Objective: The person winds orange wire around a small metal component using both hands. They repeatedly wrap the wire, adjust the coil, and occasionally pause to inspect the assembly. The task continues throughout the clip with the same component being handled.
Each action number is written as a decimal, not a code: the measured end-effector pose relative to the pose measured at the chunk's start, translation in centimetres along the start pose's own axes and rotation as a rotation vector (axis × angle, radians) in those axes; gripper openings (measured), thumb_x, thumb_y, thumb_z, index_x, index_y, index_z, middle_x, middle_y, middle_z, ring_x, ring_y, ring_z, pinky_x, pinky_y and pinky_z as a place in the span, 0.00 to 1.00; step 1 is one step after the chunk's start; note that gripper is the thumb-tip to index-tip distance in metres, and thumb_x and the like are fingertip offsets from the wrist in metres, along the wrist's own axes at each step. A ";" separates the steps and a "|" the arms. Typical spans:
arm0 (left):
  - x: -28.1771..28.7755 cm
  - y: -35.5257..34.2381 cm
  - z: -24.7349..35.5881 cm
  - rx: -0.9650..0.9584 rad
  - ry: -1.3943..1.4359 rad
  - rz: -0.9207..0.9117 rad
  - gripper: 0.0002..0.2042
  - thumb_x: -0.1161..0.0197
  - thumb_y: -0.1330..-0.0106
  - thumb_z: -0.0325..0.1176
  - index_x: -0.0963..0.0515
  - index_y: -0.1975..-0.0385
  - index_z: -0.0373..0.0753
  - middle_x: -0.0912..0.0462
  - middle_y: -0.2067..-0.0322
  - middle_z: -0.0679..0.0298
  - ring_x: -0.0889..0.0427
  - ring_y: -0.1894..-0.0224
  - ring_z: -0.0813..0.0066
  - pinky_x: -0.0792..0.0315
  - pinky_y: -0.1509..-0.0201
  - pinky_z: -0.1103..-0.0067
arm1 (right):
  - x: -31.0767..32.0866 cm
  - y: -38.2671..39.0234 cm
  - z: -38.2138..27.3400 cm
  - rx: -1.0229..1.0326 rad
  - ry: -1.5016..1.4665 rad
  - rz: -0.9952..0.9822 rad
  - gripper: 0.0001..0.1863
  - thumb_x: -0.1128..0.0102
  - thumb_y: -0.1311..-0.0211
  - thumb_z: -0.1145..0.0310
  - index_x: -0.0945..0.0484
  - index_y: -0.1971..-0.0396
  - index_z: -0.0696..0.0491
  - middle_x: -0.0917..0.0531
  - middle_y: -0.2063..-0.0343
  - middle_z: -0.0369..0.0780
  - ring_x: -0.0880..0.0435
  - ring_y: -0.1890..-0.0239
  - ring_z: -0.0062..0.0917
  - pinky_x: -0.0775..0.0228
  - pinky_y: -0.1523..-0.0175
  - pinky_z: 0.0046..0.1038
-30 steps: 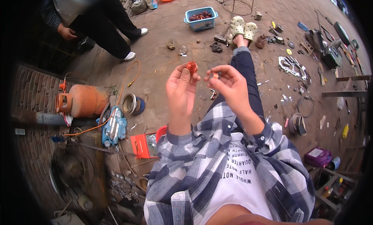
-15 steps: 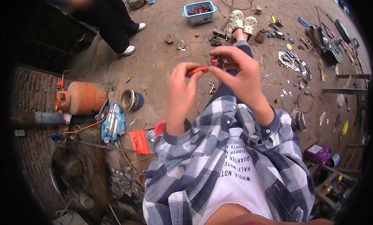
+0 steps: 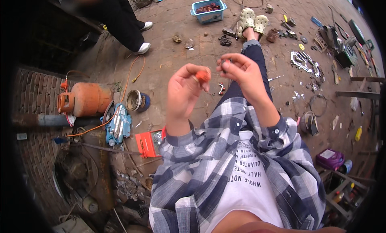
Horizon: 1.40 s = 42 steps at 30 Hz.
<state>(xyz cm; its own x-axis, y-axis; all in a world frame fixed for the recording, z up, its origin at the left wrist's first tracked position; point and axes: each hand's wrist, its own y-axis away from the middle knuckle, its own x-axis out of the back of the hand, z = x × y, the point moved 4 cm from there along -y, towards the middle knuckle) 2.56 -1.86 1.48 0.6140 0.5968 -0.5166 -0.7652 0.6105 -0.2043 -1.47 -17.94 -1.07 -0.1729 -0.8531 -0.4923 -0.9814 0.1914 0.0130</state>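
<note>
Left hand (image 3: 181,92) grasps a small, rounded, orange-red piece (image 3: 203,75) at the fingertips; right hand (image 3: 243,72), near but apart, pinches a small dark-and-red part (image 3: 226,65); both sit above brown paved ground (image 3: 161,58)

gas cylinder (image 3: 92,98) left of bucket (image 3: 144,102); tub (image 3: 210,18) left of clogs (image 3: 247,19)

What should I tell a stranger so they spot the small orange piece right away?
From the plaid shirt, follow its left sleeve up to the left hand. The small orange piece sits at those fingertips. Its bright orange sets it apart from the darker piece in the right hand.
</note>
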 end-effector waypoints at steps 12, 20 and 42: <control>1.6 -0.7 -0.7 -0.233 -1.061 0.401 0.07 0.43 0.37 0.24 0.28 0.61 0.30 0.20 0.66 0.61 0.22 0.65 0.76 0.29 0.58 0.83 | -4.2 3.2 -3.0 0.499 0.650 -0.008 0.16 0.34 0.52 0.78 0.23 0.61 0.59 0.20 0.63 0.40 0.18 0.64 0.21 0.21 0.61 0.21; 2.3 -0.4 -0.6 -0.115 0.150 0.255 0.13 0.41 0.35 0.31 0.29 0.56 0.30 0.22 0.59 0.58 0.24 0.65 0.77 0.29 0.58 0.81 | -1.9 2.9 2.7 0.125 0.219 -0.009 0.15 0.34 0.49 0.77 0.24 0.61 0.61 0.20 0.62 0.39 0.19 0.62 0.21 0.23 0.59 0.22; 1.4 -0.5 -2.9 -0.136 -0.115 0.357 0.11 0.42 0.35 0.28 0.29 0.57 0.29 0.21 0.64 0.59 0.24 0.68 0.76 0.28 0.59 0.81 | -2.7 4.6 0.1 0.657 0.611 0.201 0.17 0.35 0.53 0.80 0.24 0.60 0.58 0.20 0.62 0.40 0.18 0.61 0.22 0.23 0.59 0.22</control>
<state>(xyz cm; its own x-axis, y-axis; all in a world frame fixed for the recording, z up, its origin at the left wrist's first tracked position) 3.24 -2.88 -1.54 0.3164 0.8181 -0.4803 -0.9484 0.2841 -0.1409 -5.48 -14.74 0.20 -0.5323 -0.8464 0.0135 -0.7162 0.4418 -0.5403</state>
